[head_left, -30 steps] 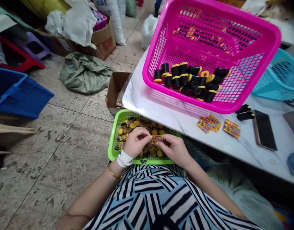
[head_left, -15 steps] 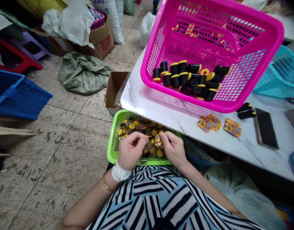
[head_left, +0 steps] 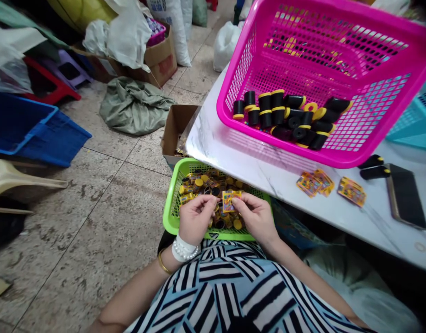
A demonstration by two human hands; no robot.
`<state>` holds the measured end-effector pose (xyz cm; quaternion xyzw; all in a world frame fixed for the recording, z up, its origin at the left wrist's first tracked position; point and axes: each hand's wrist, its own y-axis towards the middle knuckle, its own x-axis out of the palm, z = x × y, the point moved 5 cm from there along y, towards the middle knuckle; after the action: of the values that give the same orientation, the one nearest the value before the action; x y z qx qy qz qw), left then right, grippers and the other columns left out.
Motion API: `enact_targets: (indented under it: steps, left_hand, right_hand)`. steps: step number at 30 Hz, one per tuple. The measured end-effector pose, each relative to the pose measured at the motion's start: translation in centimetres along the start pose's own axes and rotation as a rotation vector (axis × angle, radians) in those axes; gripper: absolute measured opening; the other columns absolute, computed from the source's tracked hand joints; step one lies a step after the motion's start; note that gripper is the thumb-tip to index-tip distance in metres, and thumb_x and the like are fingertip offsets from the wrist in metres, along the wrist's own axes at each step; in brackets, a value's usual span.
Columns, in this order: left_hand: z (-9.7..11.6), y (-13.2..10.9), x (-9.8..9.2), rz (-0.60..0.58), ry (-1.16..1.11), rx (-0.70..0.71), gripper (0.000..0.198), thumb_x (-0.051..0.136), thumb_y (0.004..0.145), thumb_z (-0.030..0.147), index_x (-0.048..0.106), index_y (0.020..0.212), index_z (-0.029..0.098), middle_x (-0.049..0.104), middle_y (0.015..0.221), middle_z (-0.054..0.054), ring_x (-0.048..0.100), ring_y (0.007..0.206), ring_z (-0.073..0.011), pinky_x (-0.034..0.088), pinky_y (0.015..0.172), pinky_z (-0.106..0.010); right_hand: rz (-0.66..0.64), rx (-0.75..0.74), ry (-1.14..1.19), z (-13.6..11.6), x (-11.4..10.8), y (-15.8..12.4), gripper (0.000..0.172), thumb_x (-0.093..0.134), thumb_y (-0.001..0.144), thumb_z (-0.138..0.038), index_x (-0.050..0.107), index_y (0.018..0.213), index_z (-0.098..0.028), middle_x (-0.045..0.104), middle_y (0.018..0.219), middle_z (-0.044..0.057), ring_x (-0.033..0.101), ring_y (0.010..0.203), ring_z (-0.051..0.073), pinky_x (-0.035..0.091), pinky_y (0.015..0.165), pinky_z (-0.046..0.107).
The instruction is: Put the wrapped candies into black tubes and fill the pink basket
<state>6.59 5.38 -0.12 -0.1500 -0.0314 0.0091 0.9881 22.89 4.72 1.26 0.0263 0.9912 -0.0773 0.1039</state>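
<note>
My left hand [head_left: 195, 216] and my right hand [head_left: 255, 215] meet over a green basket [head_left: 172, 210] on my lap. Together they pinch a small yellow printed sticker [head_left: 229, 200], the right hand at its right edge, the left fingers closed at its left edge. The green basket holds several small black-and-yellow rolls wrapped in printed stickers. On the white table [head_left: 254, 171] a tilted pink basket [head_left: 341, 155] holds several bare black rolls with yellow ends [head_left: 289, 118].
Loose stickers [head_left: 315, 182] [head_left: 352, 190], two black rolls [head_left: 372, 167] and a phone [head_left: 405, 196] lie on the table. A teal basket [head_left: 416, 125] stands at right. An open carton [head_left: 176, 127], blue crate [head_left: 35, 134], green sack [head_left: 134, 106] and boxes sit on the tiled floor.
The hands dipped into the green basket half a second ago and have come back up with a sticker held flat between them. The camera shifted slightly left.
</note>
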Motion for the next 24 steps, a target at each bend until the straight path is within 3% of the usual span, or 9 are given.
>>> enact_targets:
  steps: [5, 10, 12, 19, 24]
  left_hand:
    - [0.2, -0.6, 0.0, 0.008, -0.018, 0.037, 0.027, 0.066, 0.084, 0.040, 0.075, 0.086, 0.015, 0.056, 0.053, 0.002, 0.042, 0.041, -0.0068, 0.034, 0.040, -0.019]
    - [1.3, -1.1, -0.8, 0.141, 0.007, 0.194, 0.021, 0.063, 0.087, 0.036, 0.074, 0.090, 0.018, 0.064, 0.069, -0.001, 0.049, 0.050, -0.0081, 0.040, 0.048, -0.020]
    - [1.9, -1.2, -0.8, 0.125, 0.058, 0.257, 0.020, 0.062, 0.089, 0.034, 0.075, 0.089, 0.019, 0.065, 0.073, -0.002, 0.053, 0.055, -0.0097, 0.043, 0.052, -0.021]
    - [2.8, -0.7, 0.3, 0.025, 0.207, 0.360, 0.014, 0.072, 0.080, 0.030, 0.077, 0.083, 0.018, 0.065, 0.073, -0.004, 0.058, 0.066, -0.0149, 0.048, 0.060, -0.025]
    - [2.2, -0.2, -0.7, 0.049, 0.276, 0.322, 0.012, 0.072, 0.078, 0.030, 0.075, 0.073, 0.020, 0.069, 0.080, -0.006, 0.063, 0.073, -0.0173, 0.051, 0.065, -0.026]
  right_hand:
    - [0.048, -0.052, -0.053, 0.5, 0.2, -0.2, 0.037, 0.058, 0.089, -0.040, 0.057, 0.060, -0.017, 0.048, 0.059, -0.002, 0.042, 0.057, 0.011, 0.037, 0.054, 0.023]
    - [0.083, -0.141, -0.142, 0.1, 0.2, -0.4, 0.045, 0.053, 0.093, -0.043, 0.051, 0.056, -0.017, 0.044, 0.056, -0.002, 0.041, 0.054, 0.010, 0.035, 0.052, 0.023]
    - [0.066, -0.168, -0.165, 0.0, 0.3, -0.5, 0.045, 0.051, 0.094, -0.042, 0.050, 0.057, -0.018, 0.044, 0.057, -0.002, 0.041, 0.055, 0.010, 0.034, 0.053, 0.024]
    - [0.037, -0.321, -0.247, -0.2, 0.8, -0.7, 0.040, 0.052, 0.095, -0.030, 0.047, 0.057, -0.019, 0.040, 0.059, -0.003, 0.040, 0.056, 0.011, 0.035, 0.055, 0.025]
    - [0.060, -0.381, -0.282, -1.3, 1.1, -0.6, 0.018, 0.056, 0.091, -0.024, 0.061, 0.075, -0.018, 0.057, 0.070, 0.001, 0.053, 0.065, 0.013, 0.043, 0.062, 0.025]
